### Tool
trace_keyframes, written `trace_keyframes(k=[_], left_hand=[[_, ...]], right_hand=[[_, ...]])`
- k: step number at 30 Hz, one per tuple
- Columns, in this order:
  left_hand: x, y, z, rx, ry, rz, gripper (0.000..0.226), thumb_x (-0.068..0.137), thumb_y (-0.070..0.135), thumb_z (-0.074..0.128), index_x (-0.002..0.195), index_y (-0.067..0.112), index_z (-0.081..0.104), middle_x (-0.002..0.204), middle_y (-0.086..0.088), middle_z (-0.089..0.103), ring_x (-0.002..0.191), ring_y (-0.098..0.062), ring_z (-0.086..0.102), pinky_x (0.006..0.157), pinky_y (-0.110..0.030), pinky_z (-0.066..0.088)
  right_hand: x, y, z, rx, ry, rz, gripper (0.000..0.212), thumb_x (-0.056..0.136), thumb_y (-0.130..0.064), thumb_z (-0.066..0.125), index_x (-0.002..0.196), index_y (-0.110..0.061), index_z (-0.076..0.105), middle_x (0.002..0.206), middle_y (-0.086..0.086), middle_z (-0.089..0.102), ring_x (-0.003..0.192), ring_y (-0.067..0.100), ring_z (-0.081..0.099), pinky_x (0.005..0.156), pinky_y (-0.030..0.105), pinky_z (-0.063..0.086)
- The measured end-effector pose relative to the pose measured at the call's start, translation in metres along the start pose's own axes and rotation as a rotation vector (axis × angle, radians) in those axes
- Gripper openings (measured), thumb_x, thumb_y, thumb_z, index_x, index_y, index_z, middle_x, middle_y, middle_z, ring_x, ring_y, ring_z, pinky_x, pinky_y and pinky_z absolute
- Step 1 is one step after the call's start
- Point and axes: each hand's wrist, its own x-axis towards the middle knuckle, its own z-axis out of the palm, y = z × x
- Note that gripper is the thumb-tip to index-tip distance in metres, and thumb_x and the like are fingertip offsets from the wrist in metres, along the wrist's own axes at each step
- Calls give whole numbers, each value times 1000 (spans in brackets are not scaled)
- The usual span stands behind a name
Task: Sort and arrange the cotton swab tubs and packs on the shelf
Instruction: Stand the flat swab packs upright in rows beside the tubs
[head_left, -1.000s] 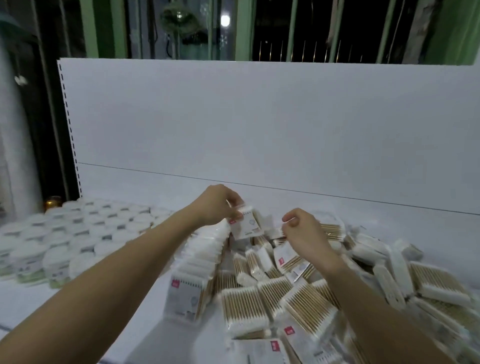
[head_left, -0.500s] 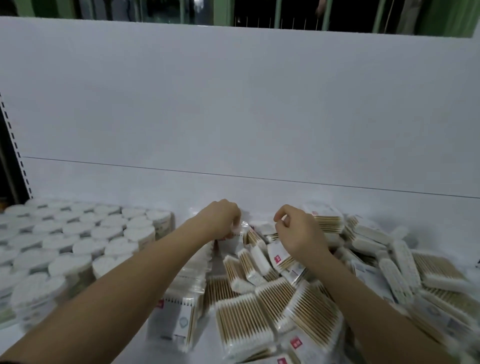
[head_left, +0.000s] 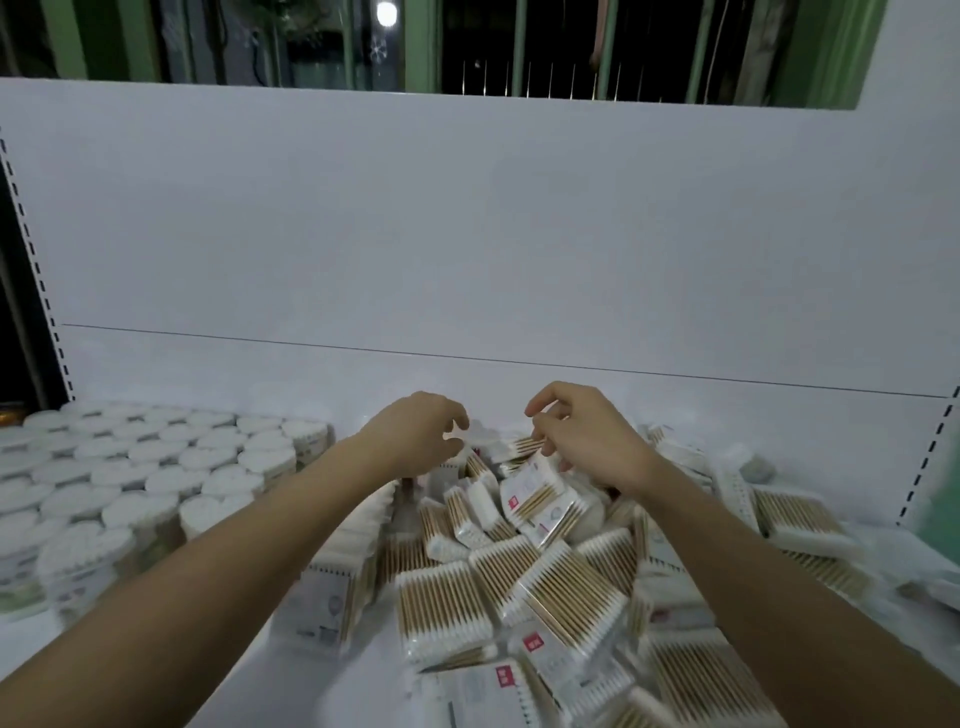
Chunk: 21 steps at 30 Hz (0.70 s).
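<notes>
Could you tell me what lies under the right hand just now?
Under the right hand lies a loose heap of swab packs, one tilted pack below its fingers. The hand hides whatever is directly beneath it.

Two bare forearms are reaching forward from the near corners, converging toward the far centre. The left hand (head_left: 421, 434) is hanging palm down with its fingers loosely curled, holding nothing. The right hand (head_left: 589, 439), just beside it and apart from it, is arching at the wrist, its fingers (head_left: 540, 408) bent downward, the tips dipping out of clear sight.
</notes>
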Motion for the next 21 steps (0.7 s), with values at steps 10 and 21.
trace_keyframes(k=[10, 21], left_hand=[[-123, 62, 10, -64, -47, -141, 47, 89, 49, 61, 132, 30, 55, 131, 6, 57, 112, -15, 57, 91, -32, 49], [-133, 78, 34, -87, -274, -282, 80, 78, 54, 74, 143, 24, 39, 144, -1, 49, 124, -22, 51, 103, -38, 43]], right_hand=[[-68, -9, -8, -342, -339, -168, 20, 93, -35, 63, 110, -23, 64, 105, -4, 65, 87, 16, 65, 77, 36, 56], [-93, 4, 25, -734, -348, -136, 62, 80, -43, 65, 136, -21, 49, 106, 2, 65, 97, 23, 61, 83, 39, 53]])
